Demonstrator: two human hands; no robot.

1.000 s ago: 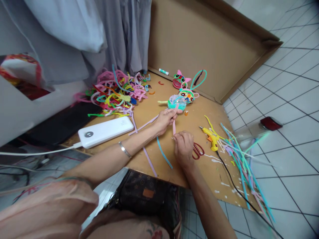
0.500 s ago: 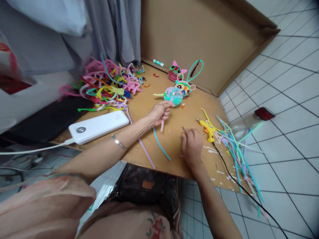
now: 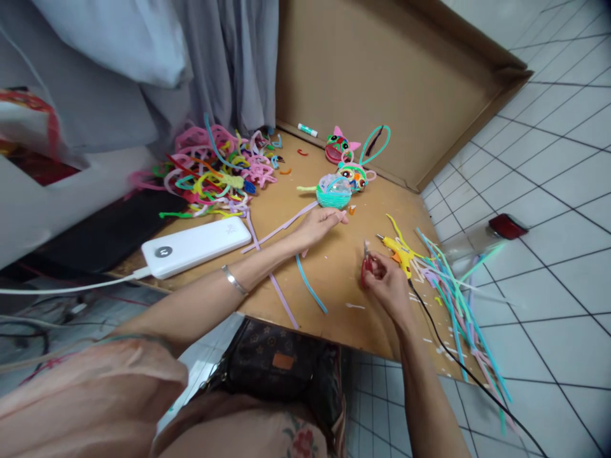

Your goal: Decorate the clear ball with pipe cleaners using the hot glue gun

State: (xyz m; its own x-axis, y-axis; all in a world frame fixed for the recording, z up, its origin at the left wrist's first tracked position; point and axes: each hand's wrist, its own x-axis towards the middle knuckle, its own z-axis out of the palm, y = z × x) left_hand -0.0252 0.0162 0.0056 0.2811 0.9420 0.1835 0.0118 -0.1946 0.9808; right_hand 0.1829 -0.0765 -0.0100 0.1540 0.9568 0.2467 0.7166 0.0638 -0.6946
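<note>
My left hand (image 3: 324, 227) is closed in a pinch just in front of a round green-and-lavender pipe-cleaner piece (image 3: 333, 192) with a clear dome. A pink pipe cleaner (image 3: 344, 217) seems to be between its fingertips, mostly hidden. My right hand (image 3: 387, 283) grips small red-handled scissors (image 3: 366, 267), blades pointing away from me. Under my left wrist lies a blue pipe cleaner (image 3: 310, 286), with lavender strips (image 3: 282, 299) beside it. Behind the round piece sit a bear-like face (image 3: 352, 178) and a pink-eared face (image 3: 338, 147).
Tangled pipe cleaners (image 3: 210, 168) heap at the left, behind a white power bank (image 3: 196, 247). A yellow glue gun (image 3: 397, 251) with a black cord lies right, beside straight pipe cleaners (image 3: 449, 299). A glue stick (image 3: 307, 130) rests near the cardboard wall (image 3: 353, 83).
My left hand has drawn back slightly from the round piece and turned flatter. My right hand has shifted right and turned, bringing the red scissors into clear view.
</note>
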